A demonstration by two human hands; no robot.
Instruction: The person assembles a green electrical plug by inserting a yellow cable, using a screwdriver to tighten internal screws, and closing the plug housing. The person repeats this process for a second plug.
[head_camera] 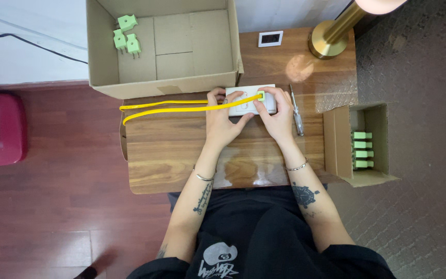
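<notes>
Both hands are at the white power strip (243, 103) at the far edge of the wooden table (181, 155): the left hand (222, 120) has its fingers curled around the strip's near side, and the right hand (277, 116) pinches a green plug (260, 95) against its top. The yellow cable (171, 107) loops away left. A screwdriver (296, 109) lies just right, three green plugs (126, 36) in the big cardboard box (99, 51), more in the small box (336, 139).
</notes>
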